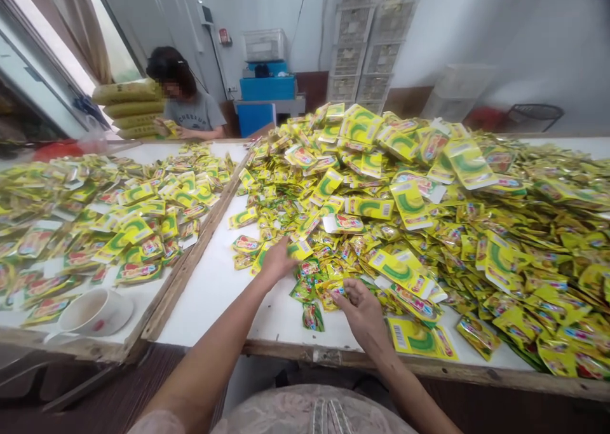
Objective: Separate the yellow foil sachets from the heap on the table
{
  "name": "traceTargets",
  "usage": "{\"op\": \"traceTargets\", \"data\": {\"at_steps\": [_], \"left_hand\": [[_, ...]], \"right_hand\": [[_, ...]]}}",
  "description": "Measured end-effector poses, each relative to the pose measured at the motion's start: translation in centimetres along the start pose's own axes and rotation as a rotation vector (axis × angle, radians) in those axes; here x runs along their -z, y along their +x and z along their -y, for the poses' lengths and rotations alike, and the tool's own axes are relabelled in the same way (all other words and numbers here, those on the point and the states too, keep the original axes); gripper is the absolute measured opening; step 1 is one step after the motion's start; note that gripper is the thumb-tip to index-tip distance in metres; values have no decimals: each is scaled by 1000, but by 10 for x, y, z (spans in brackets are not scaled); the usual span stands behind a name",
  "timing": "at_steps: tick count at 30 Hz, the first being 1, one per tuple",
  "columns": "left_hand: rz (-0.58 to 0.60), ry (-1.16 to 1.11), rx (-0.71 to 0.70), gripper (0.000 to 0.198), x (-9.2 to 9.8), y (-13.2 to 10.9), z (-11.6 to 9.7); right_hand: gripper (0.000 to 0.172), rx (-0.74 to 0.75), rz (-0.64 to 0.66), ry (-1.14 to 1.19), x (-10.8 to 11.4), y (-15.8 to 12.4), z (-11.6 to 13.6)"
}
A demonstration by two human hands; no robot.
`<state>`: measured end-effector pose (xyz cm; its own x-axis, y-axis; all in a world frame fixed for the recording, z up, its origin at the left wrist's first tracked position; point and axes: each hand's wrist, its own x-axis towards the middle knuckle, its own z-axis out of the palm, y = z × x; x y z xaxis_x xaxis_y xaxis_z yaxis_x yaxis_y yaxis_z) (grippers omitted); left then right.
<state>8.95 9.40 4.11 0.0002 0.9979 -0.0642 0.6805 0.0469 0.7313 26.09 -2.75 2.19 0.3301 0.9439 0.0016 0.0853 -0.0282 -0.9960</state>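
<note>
Yellow printed packets (412,204) lay heaped with small glossy sachets (313,316) on the white tabletop (200,316), the main mass rising ahead and to the right of both hands. Left hand (279,259): it reached in at the pile's near left margin, beside a yellow packet; its fingertips were hidden, so I could not tell from my remote view whether they gripped anything. Right hand (361,307): its fingers were half curled, with the thumb pointing toward the sachets between the hands; I could not tell whether it pinched one.

Handling: I judged every piece light. The packets kept flat faces and straight edges, suggesting moderate stiffness; a pinch across the two long sides, or on a projecting corner, seemed best. The sachets looked thin-skinned, pliable and slick, likely to slide over one another, so I favoured a thumb-and-finger hold on a flat border rather than a squeeze at the filled middle. Their contents were not visible, and I could not judge fragility. Pulling a buried packet risked starting a small slide.
</note>
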Motion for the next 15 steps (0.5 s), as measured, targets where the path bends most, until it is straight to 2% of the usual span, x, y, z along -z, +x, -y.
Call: {"op": "traceTargets", "data": {"at_steps": [3, 6, 8, 10, 14, 15], "left_hand": [[16, -153, -75, 51, 15, -9, 8], [186, -339, -182, 33, 38, -33, 21], [263, -412, -201, 23, 47, -52, 31], [230, -388, -184, 19, 48, -67, 42], [67, -249, -218, 16, 37, -87, 57], [42, -249, -233, 21, 34, -91, 58]], "right_hand": [[41, -32, -26, 45, 15, 0, 0], [43, -76, -10, 85, 21, 1, 0], [43, -87, 12, 94, 18, 2, 0], [42, -79, 48, 89, 12, 5, 0], [37, -27, 112, 54, -4, 18, 9], [36, -8, 123, 56, -8, 22, 13]]}}
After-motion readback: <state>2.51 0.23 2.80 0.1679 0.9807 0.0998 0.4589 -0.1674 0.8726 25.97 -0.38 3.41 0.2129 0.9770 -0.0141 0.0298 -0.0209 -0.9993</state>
